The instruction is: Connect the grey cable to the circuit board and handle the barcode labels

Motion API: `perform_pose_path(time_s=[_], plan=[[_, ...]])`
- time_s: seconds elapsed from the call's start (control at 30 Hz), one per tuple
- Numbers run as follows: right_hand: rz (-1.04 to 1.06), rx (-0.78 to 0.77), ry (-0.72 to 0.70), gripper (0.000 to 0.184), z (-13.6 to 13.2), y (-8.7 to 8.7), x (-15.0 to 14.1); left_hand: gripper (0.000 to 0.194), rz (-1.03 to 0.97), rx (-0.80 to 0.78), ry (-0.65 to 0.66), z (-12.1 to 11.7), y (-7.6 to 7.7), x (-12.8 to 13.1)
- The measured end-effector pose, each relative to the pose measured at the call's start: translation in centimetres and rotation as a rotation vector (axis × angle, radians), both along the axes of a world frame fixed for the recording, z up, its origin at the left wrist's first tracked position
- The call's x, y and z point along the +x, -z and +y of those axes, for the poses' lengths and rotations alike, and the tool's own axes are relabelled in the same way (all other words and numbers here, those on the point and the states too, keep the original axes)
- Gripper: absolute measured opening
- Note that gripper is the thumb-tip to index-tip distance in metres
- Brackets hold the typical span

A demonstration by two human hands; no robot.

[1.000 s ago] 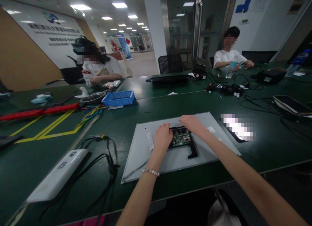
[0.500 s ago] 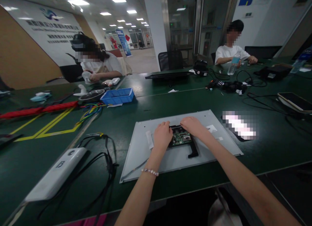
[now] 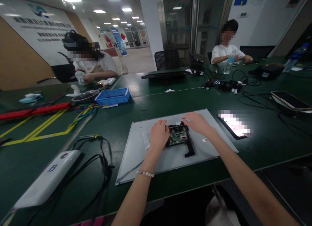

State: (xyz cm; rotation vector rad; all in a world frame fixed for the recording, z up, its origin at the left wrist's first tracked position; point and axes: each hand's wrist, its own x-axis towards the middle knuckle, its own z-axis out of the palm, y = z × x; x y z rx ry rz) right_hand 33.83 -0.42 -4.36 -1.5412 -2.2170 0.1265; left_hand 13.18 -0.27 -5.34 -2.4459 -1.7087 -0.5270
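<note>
A green circuit board (image 3: 178,138) sits in a black plastic frame (image 3: 190,150), which has an L-shaped arm at its lower right. They lie on a flat grey-white panel (image 3: 136,148). My left hand (image 3: 159,135) is closed over the frame's left edge, its fingertips partly hidden. At the frame's upper right corner, my right hand (image 3: 197,122) has curled fingers and thumb gripping the edge. A small white piece shows on the frame's top edge between my hands. A strip of clear-white tape lies on the panel beside my left hand.
A lit phone (image 3: 234,124) lies right of the panel. To the left are a white device (image 3: 48,177) and black cables (image 3: 103,164). Further off stand a blue tray (image 3: 112,96), a dark flat screen (image 3: 165,75) and a water bottle (image 3: 229,63). Two people sit across the table.
My right hand has shifted slightly right along the frame's top edge, uncovering more of it and the small white piece. My left hand stays at the left edge. The view has turned slightly right.
</note>
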Motion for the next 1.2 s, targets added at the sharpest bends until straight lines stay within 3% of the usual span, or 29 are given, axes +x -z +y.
perform_pose_path(time_s=[0.1, 0.2, 0.37, 0.6, 0.87, 1.2], plan=[[0.023, -0.089, 0.079, 0.028, -0.6, -0.2, 3.5, 0.024, -0.032, 0.029, 0.172, -0.5, -0.4, 0.6], [0.051, -0.227, 0.128, 0.03, -1.3, 0.8, 6.6, 0.025, -0.023, 0.013, 0.375, -1.4, -0.8, 1.3], [0.113, -0.334, 0.152, 0.027, -2.0, 2.9, 7.8, 0.026, 0.052, -0.031, 0.584, -2.2, -1.0, 1.8], [0.239, -0.386, 0.133, 0.011, -1.6, 2.4, 6.9, 0.025, 0.087, -0.046, 0.622, -2.5, -0.7, 1.8], [0.762, -0.68, 0.045, 0.014, -3.2, 3.5, 4.3, 0.026, 0.048, -0.052, 0.633, -2.7, -0.7, 2.0], [0.914, -0.748, 0.06, 0.015, -4.0, 3.0, 2.7, 0.029, -0.078, -0.101, 0.751, -3.0, -1.2, 1.9]])
